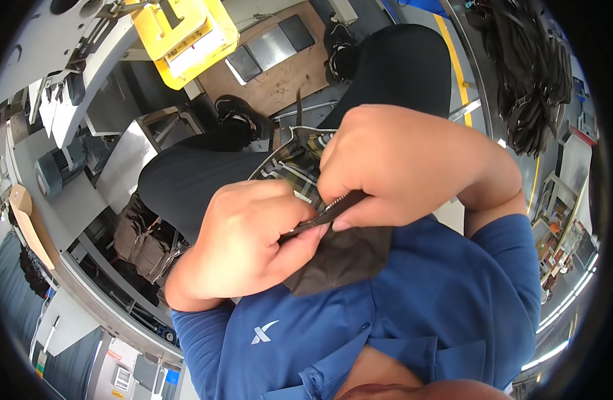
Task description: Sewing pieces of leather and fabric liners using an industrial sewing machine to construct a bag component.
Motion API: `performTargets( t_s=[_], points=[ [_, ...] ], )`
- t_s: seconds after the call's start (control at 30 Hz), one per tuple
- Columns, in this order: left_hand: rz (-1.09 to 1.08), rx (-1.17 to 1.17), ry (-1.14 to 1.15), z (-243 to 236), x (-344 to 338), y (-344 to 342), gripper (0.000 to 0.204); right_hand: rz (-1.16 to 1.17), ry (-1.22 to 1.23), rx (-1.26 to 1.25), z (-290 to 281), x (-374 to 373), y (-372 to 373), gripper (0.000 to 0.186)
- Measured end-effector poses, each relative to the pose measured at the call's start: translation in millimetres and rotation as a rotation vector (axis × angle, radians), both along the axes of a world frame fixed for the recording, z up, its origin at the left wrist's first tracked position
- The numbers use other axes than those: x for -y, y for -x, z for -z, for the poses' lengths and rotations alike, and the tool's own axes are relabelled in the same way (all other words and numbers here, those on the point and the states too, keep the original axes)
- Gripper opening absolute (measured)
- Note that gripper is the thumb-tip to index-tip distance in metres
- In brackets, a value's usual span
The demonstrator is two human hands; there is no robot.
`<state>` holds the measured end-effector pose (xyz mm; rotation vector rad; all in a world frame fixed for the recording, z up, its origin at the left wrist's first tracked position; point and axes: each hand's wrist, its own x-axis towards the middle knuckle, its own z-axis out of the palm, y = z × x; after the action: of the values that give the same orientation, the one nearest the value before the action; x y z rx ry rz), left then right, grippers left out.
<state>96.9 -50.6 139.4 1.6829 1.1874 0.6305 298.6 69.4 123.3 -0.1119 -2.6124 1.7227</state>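
Note:
A dark brown garment (343, 257) with a plaid lining (290, 160) lies across my lap and against my blue shirt. My left hand (250, 237) is closed on a narrow dark edge of it, thumb pressed along the strip. Close to its right, my right hand (393, 167) pinches the same edge (333, 210), which has a light line of small teeth or stitching. The rest of the fingers curl under and are partly hidden.
A yellow plastic tray (206, 47) is fixed to machinery at upper left. A pedal (270, 50) on a board sits between my feet. Dark garments (533, 80) hang at upper right. A brown fabric bundle (133, 233) and a grey motor (56, 170) are at left.

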Motion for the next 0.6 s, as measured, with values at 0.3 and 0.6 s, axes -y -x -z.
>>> performTargets(
  t_s=[0.3,0.6],
  points=[
    [-0.035,-0.058,-0.037,-7,-4,2,0.015,-0.021,-0.006,0.108,-5,1,15,0.024],
    [-0.203,0.009,0.102,-12,1,16,0.012,-0.028,0.023,0.212,-8,-5,18,0.031]
  ],
)
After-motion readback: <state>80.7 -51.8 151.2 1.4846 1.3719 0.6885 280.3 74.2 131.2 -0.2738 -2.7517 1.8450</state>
